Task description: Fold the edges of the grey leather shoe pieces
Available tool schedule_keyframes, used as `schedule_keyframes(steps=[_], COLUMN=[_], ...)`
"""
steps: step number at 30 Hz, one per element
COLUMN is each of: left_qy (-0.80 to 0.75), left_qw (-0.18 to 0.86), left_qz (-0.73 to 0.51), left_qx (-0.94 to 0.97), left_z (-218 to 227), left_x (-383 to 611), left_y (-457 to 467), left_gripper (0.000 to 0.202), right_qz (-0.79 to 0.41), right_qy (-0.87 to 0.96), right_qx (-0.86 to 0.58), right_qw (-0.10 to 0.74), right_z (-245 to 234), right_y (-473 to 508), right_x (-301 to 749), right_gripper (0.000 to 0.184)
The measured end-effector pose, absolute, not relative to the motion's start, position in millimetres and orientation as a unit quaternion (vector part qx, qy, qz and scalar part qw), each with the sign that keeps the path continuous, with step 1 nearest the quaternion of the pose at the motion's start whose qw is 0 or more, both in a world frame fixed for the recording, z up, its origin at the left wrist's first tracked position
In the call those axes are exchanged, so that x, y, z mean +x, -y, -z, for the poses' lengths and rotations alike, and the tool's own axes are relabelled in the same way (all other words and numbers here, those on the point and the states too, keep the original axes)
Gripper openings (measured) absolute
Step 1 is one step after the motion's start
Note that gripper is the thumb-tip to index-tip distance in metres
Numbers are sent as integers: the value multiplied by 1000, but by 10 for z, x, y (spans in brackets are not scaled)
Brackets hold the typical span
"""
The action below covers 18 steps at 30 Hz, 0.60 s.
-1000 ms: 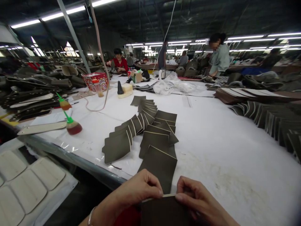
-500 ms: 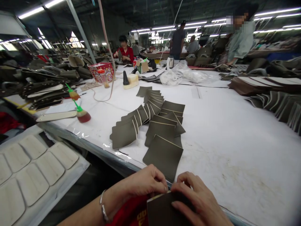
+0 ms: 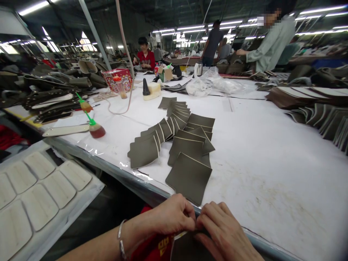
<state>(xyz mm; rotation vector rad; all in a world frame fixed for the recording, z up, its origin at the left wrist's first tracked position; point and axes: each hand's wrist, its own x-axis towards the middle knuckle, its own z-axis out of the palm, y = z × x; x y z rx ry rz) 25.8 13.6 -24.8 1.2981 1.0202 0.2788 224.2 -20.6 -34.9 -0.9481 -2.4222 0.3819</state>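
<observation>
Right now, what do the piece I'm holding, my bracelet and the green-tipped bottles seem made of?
Dark piece: perhaps leather or imitation, smooth, matte, with a pale edge. Bracelet: probably metal, silvery with bright glints. Green-tipped bottles: likely plastic, translucent, with visible fill levels.

Table (image 3: 258, 145), one; white-covered top, brownish scuffs at 4 o'clock from centre. Directly on it:
- Olive-grey panels (image 3: 189, 177), pale-edged, two overlapping rows, centre to 6 o'clock.
- Squeeze bottles (image 3: 97, 131), two, green-nozzled, with a pale strap (image 3: 66, 130), 9 o'clock.
- Red patterned tub (image 3: 108, 80), red-capped jar (image 3: 123, 92) just beside, 10 o'clock.
- Yellowish block (image 3: 153, 91), 11 o'clock.
- Clear plastic sheeting (image 3: 212, 85), 1 o'clock.
- Brown stack (image 3: 285, 98), 2 o'clock.
- Dark panel row (image 3: 330, 119), 3 o'clock.
</observation>
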Motion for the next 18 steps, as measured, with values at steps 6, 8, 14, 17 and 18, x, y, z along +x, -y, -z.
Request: schedule_keyframes(steps=[6,8,14,17,18], left_qy=[-426,-414,-432,-468,-476], left_qw=[647,652,519,445,437], left_qz=[-119,-115,-85,-75,-77], left_qx=[621,624,733,760,759], left_z=[263,240,135,-19,-89], left_x=[240,226,264,253,237], left_y=[-165,-176,-171,-222,-250], left_gripper=[7,7,11,9,9], right_qz=[-196,-228,-217,-141,-119], right_qy=[890,887,902,909,912], right_qx=[-347,-355,-348,-329,-312], right_qw=[219,187,138,213,237], right_z=[235,157,195,208,171], right_y=[141,106,114,226,267], right_x=[2244,2236,2197,2203,2213], right_gripper=[28,27,23,20,18])
